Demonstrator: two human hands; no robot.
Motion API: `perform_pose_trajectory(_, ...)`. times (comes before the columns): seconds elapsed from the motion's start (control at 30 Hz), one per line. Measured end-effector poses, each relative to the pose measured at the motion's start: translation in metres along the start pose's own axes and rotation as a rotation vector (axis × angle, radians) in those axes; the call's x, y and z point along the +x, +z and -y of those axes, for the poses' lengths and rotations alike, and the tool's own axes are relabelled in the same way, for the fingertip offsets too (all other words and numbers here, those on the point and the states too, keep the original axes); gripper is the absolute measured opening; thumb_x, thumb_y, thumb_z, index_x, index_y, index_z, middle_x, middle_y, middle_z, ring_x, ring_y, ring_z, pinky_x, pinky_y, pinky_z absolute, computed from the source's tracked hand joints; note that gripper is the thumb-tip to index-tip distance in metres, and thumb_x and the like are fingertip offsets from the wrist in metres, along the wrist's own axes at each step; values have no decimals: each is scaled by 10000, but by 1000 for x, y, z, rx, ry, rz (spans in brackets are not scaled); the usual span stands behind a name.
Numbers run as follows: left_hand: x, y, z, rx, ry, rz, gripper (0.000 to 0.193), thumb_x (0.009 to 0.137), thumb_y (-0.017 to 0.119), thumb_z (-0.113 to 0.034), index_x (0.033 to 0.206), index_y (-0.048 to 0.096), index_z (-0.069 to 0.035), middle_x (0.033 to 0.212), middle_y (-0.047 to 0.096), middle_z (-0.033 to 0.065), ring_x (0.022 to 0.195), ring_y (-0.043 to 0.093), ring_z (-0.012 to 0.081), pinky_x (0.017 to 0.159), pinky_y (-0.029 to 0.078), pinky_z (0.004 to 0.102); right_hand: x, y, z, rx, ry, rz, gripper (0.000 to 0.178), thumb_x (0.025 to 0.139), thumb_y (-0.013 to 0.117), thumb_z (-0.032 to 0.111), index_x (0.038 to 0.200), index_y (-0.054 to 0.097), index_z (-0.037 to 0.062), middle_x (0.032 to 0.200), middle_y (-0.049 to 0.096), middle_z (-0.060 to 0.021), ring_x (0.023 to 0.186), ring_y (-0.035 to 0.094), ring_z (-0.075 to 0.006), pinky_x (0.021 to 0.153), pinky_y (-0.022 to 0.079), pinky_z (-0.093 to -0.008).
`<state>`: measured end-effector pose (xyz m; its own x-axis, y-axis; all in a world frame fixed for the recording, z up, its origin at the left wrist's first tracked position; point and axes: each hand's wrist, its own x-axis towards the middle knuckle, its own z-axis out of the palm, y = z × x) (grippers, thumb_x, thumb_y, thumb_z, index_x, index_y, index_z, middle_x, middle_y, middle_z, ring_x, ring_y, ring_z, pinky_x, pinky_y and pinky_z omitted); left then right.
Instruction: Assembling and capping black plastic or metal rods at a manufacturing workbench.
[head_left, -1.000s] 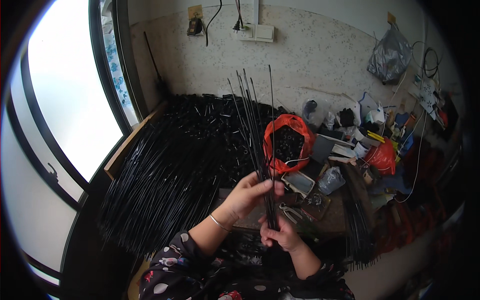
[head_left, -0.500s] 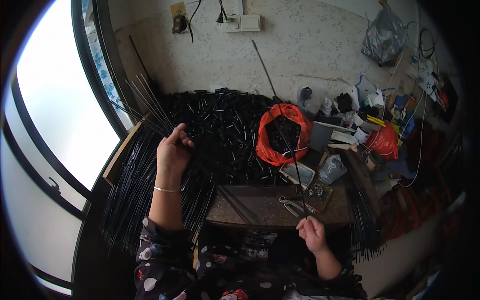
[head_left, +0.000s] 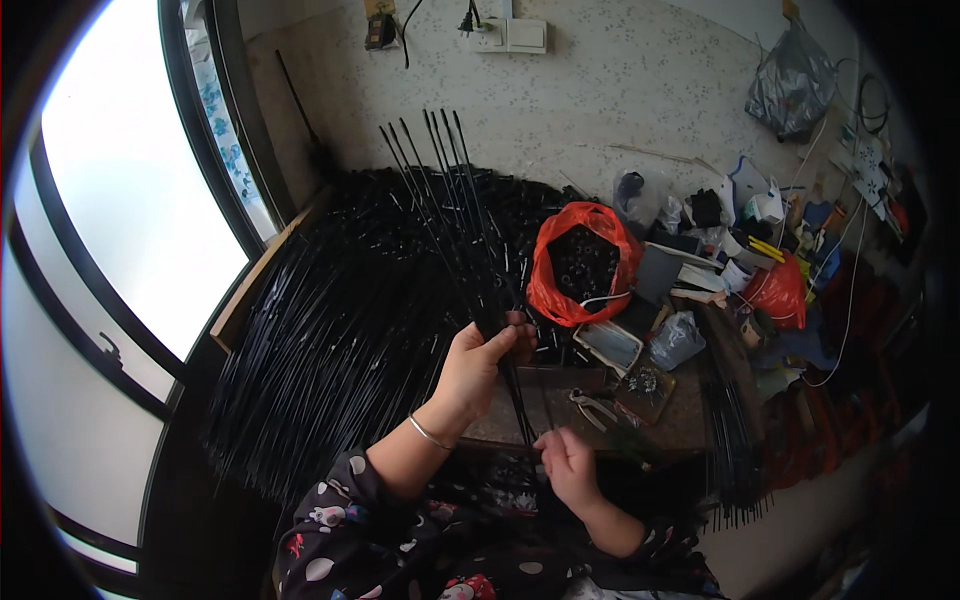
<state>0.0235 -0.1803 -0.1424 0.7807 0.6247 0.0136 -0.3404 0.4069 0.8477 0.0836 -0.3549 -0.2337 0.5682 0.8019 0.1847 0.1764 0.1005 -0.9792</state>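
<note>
My left hand (head_left: 472, 368), with a bracelet on its wrist, is closed round several thin black rods (head_left: 462, 235). They fan upward from the fist toward the wall, and their lower ends come out below it. Close by at the lower right, my right hand (head_left: 570, 470) is pinched on what looks like one thin dark rod, blurred, beside those lower ends. Behind the left hand, a broad pile of similar black rods (head_left: 300, 370) covers the left side of the bench. Short black tubular pieces lie heaped toward the back, partly hidden by the held rods.
A red plastic bag (head_left: 543, 285) of small dark parts stands right of the held rods. Pincers (head_left: 592, 408) and a small tray (head_left: 645, 392) of metal bits lie nearer. More rods (head_left: 730, 440) overhang the right edge; clutter and a red bundle (head_left: 780, 295) sit beyond.
My left hand has moved right and slightly nearer with its rods, which now stand more upright. My right hand has shifted left to their lower ends; its long upright rod no longer shows clearly.
</note>
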Motion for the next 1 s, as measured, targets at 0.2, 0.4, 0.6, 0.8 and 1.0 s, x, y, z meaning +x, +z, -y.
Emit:
perform_pose_trajectory(0.2, 0, 6, 9, -88, -31, 44, 253, 881, 537, -98, 1115, 533, -3, 1004, 624, 107, 908, 610, 202, 801, 492, 329, 8, -11, 8, -106, 55, 54, 242, 941, 423, 147, 779, 529, 3, 554, 442, 10, 448, 395, -45, 420, 325, -191)
perform_pose_trajectory(0.4, -7, -7, 9, 189, 38, 225, 157, 836, 581, -6, 985, 574, 42, 835, 643, 75, 776, 609, 124, 748, 492, 259, -7, -17, -22, -45, 334, 330, 245, 932, 458, 182, 886, 603, -10, 765, 641, -91, 690, 631, -154, 607, 493, -249)
perform_pose_trajectory(0.6, -33, -10, 38, 731, 532, 624, 176, 790, 653, -118, 942, 621, -37, 828, 626, 135, 683, 597, 300, 624, 486, 313, 27, -36, -28, 426, 390, -90, 547, 920, 361, 495, 979, 582, -3, 956, 626, -139, 866, 619, -212, 748, 500, -340)
perform_pose_trajectory(0.8, -54, -44, 95, 993, 671, 881, 121, 674, 662, -120, 733, 595, -39, 688, 581, 116, 636, 579, 310, 602, 487, 364, 76, -24, -10, 803, 886, 186, 723, 843, 306, 655, 1031, 495, -17, 1026, 593, -207, 900, 596, -349, 769, 483, -443)
perform_pose_trajectory(1.0, -32, -80, 130, 1102, 620, 648, 297, 714, 675, -157, 989, 624, -57, 885, 618, 133, 789, 604, 306, 686, 505, 357, 141, -10, -20, 356, 387, -3, 833, 847, 359, 637, 1371, 187, 13, 1373, 343, -180, 1211, 396, -323, 988, 326, -414)
